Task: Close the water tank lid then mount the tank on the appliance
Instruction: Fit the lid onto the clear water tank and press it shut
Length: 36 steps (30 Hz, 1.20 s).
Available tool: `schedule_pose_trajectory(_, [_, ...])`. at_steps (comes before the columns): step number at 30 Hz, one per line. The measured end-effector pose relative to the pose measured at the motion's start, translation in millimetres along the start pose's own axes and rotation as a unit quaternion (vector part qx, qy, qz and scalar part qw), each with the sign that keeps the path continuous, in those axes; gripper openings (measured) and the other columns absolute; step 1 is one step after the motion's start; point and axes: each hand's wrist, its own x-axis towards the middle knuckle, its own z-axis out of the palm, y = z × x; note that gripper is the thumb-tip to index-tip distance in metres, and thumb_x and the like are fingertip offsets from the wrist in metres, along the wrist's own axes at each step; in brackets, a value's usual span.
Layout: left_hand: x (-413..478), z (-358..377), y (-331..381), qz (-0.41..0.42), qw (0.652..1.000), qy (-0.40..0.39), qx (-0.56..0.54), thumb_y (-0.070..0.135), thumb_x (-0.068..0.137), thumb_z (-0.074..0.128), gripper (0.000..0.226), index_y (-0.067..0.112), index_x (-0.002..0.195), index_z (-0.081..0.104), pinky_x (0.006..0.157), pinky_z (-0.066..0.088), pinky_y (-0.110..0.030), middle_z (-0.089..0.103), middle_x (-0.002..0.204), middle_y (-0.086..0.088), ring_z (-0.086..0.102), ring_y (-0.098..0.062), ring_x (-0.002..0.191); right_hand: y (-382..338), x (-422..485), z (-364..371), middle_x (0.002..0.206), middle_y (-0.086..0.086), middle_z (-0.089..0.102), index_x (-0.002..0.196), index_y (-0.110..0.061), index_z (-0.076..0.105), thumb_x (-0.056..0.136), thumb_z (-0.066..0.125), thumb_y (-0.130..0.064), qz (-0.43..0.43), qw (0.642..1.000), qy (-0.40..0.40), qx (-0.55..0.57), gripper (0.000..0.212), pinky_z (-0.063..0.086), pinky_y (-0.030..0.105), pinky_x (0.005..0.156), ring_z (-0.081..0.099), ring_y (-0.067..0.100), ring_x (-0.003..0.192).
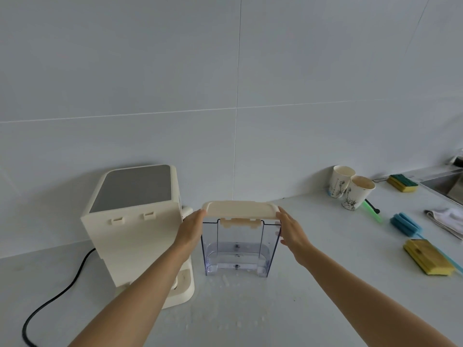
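A clear plastic water tank (238,249) stands upright on the white counter, a little water at its bottom. Its cream lid (240,209) lies flat across the top. My left hand (191,229) presses against the tank's left side with fingertips at the lid's left end. My right hand (292,230) rests on the right side, fingers touching the lid's right end. The cream appliance (135,221) with a grey top panel stands just left of the tank, its back with two clips facing me. My left forearm crosses in front of its base.
A black power cord (52,299) runs from the appliance to the lower left. Water drops (225,281) lie in front of the tank. To the right: two paper cups (350,189), sponges (427,259), a blue brush (404,225), a cloth (448,219), a sink edge (443,186).
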Motion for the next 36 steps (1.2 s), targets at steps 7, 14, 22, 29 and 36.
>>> schedule_pose_trajectory(7, [-3.1,2.4,-7.1,-0.012,1.0,0.007,0.01,0.024,0.091,0.031,0.023,0.011,0.072,0.033,0.058,0.024,-0.03,0.031,0.068,-0.001,0.029,-0.017,0.062,6.2,-3.4,2.2,0.114,0.005,0.045,0.137,-0.027,0.038,0.096,0.025,-0.026,-0.012,0.999,-0.012,-0.029,0.044,0.037,0.039,0.093,0.046,0.029,0.111])
schedule_pose_trajectory(14, [-1.8,6.1,-13.4,-0.004,1.0,0.015,0.022,0.028,0.093,0.027,0.03,0.008,0.079,0.043,0.078,0.029,-0.034,0.043,0.08,-0.006,0.04,-0.025,0.084,8.1,-3.6,-1.1,0.134,0.012,0.045,0.14,-0.027,0.034,0.097,0.025,-0.029,-0.028,0.998,-0.025,-0.056,0.044,0.036,0.042,0.1,0.044,0.03,0.122])
schedule_pose_trajectory(22, [-8.9,18.9,-8.6,-0.12,0.97,0.011,-0.209,0.049,0.087,0.041,0.055,0.02,0.135,0.04,0.104,0.026,-0.037,0.043,0.129,0.005,0.037,-0.019,0.128,-11.2,14.0,-13.8,0.155,0.007,0.023,0.146,-0.024,0.015,0.091,0.035,-0.048,-0.011,0.998,-0.044,-0.049,0.063,0.025,0.047,0.114,0.028,0.029,0.139])
schedule_pose_trajectory(29, [-10.2,39.3,3.1,-0.203,0.928,0.047,-0.309,0.058,0.08,0.05,0.084,0.031,0.147,0.008,0.116,0.017,-0.05,0.015,0.157,0.0,0.02,-0.025,0.142,-32.5,37.5,-2.9,0.151,0.008,0.03,0.143,-0.02,0.028,0.089,0.047,-0.039,0.007,0.994,-0.081,-0.077,0.061,0.031,0.038,0.109,0.032,0.026,0.136])
schedule_pose_trajectory(36, [-3.4,51.0,2.2,-0.211,0.919,0.08,-0.325,0.041,0.083,0.055,0.071,0.016,0.141,0.022,0.11,0.024,-0.043,0.028,0.15,-0.006,0.027,-0.026,0.137,-36.0,43.7,4.5,0.133,0.018,0.05,0.129,-0.006,0.047,0.089,0.047,-0.031,0.015,0.984,-0.103,-0.146,0.047,0.036,0.029,0.086,0.05,0.024,0.107])
